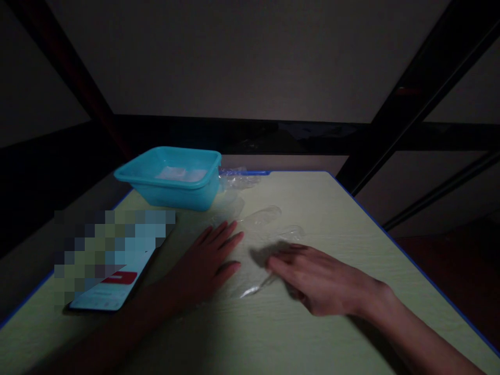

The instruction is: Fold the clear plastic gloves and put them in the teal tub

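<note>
A clear, thin disposable plastic glove (pixel 250 252) lies spread on the table, its finger-like lobes pointing to the far side. My left hand (pixel 211 255) rests flat across its left part with the fingers apart. On the right, my right hand (pixel 308 276) is closed, thumb and fingers pinched together at the glove's near right edge. Its fingertips are partly in shadow, and the bit of film between them is hidden.
A blue plastic basket (pixel 175 195) with white pieces inside stands at the back left. Beside it lies crumpled clear plastic (pixel 240 179). A lit phone (pixel 117 286), partly blurred out, lies left of my left hand. The pale table (pixel 336 208) has a blue edge.
</note>
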`<action>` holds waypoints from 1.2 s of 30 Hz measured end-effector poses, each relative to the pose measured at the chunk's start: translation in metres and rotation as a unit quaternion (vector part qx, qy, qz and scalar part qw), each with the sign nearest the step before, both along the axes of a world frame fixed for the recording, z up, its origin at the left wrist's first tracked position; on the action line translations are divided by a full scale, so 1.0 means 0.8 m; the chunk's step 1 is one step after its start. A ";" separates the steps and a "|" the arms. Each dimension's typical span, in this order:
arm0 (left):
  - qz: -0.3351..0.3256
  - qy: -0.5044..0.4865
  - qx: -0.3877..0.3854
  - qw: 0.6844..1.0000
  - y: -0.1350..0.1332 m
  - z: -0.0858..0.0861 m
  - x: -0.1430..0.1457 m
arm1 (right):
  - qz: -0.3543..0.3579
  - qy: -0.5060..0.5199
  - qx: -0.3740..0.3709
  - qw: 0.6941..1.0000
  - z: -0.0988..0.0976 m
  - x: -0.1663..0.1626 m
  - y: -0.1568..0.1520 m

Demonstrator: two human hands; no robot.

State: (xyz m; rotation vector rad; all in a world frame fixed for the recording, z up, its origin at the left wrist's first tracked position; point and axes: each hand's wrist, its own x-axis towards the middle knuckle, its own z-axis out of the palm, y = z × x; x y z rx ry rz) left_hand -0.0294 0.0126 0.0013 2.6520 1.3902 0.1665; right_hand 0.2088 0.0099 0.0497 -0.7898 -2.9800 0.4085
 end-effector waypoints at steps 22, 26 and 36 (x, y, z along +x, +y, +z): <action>-0.006 0.020 0.015 1.000 -0.003 0.000 0.001 | 0.008 0.046 -0.046 0.998 0.006 0.004 0.010; -0.005 0.018 0.014 1.000 -0.003 0.000 0.002 | 0.009 0.011 -0.158 0.987 0.013 0.015 0.002; -0.026 0.010 0.019 0.999 -0.010 0.001 0.004 | -0.063 0.230 -0.163 0.957 0.025 0.013 0.013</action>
